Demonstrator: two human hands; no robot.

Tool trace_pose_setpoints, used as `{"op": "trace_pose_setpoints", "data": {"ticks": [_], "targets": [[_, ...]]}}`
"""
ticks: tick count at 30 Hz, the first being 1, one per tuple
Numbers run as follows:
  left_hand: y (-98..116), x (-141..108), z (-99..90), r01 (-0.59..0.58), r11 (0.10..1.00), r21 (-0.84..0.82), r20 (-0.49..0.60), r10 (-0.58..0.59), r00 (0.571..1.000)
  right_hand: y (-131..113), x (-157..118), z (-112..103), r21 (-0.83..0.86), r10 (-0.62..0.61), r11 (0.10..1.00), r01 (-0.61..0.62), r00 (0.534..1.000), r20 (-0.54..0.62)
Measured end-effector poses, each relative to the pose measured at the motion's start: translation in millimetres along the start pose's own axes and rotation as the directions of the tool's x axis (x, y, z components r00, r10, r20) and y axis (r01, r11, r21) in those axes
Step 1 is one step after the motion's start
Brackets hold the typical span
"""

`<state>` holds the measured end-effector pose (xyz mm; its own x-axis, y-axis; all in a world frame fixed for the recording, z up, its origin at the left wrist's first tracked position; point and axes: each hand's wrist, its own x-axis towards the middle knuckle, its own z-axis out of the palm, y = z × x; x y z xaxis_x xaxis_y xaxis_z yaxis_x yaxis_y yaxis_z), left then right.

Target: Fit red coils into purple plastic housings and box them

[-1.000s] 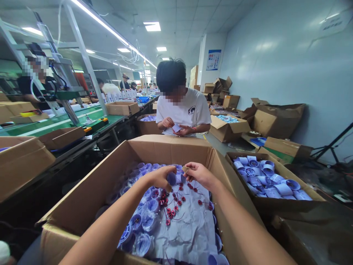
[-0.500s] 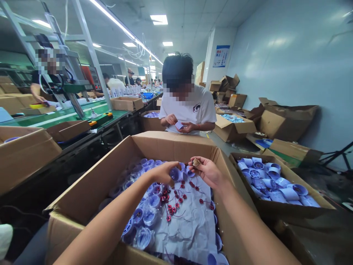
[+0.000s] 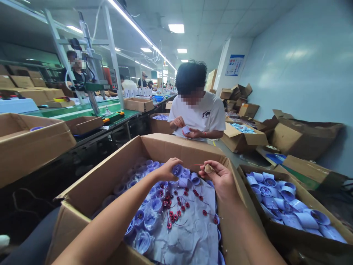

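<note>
My left hand [image 3: 168, 169] is closed around a purple cup [image 3: 177, 170] over the far part of a large cardboard box [image 3: 110, 168]. To its right, my right hand [image 3: 220, 176] pinches a small tan piece [image 3: 209, 168], with a thin red wire near the fingertips. Below both hands, several small red parts with wires [image 3: 173, 215] lie on a crumpled white sheet [image 3: 190, 235]. Purple cups, some in clear plastic wrap [image 3: 143, 239], fill the box's left side.
Beyond the box, a person in a white shirt [image 3: 215, 110] handles a purple part [image 3: 186, 129]. A box of purple cups [image 3: 306, 220] stands at the right. Left is a green workbench [image 3: 129, 113] with a press [image 3: 95, 70].
My left hand has taken hold of a purple cup and raised it slightly. My right hand still holds the tan piece, now turned more upright. The view has shifted left.
</note>
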<state>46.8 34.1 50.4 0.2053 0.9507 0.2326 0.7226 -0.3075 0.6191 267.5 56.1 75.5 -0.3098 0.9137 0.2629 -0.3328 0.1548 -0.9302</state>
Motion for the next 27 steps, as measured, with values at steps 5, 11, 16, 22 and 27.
{"op": "trace_pose_setpoints", "data": {"ticks": [5,11,16,22,27], "targets": [[-2.6,-0.8,1.8,0.102,0.993,-0.060,-0.024,-0.103,0.994,5.8,-5.4,4.9,-0.088,0.034,0.996,-0.023,0.992,0.123],[8.5,-3.4,1.2,0.137,0.952,-0.272,0.016,-0.138,0.990,17.8,-7.8,8.5,-0.179,0.071,0.983,-0.031,0.973,0.220],[11.2,-2.4,1.1,0.105,0.949,-0.296,0.021,-0.104,0.994,24.6,-9.5,8.2,-0.237,0.062,0.972,0.000,0.964,0.257],[16.5,-2.8,-1.0,0.114,0.947,-0.300,0.042,-0.107,0.993,26.3,-9.4,6.7,-0.325,0.066,0.945,0.024,0.962,0.265],[22.9,-4.3,-3.0,0.092,0.946,-0.310,0.038,-0.084,0.996,25.6,-9.8,8.8,-0.363,0.082,0.931,0.030,0.954,0.288]]}}
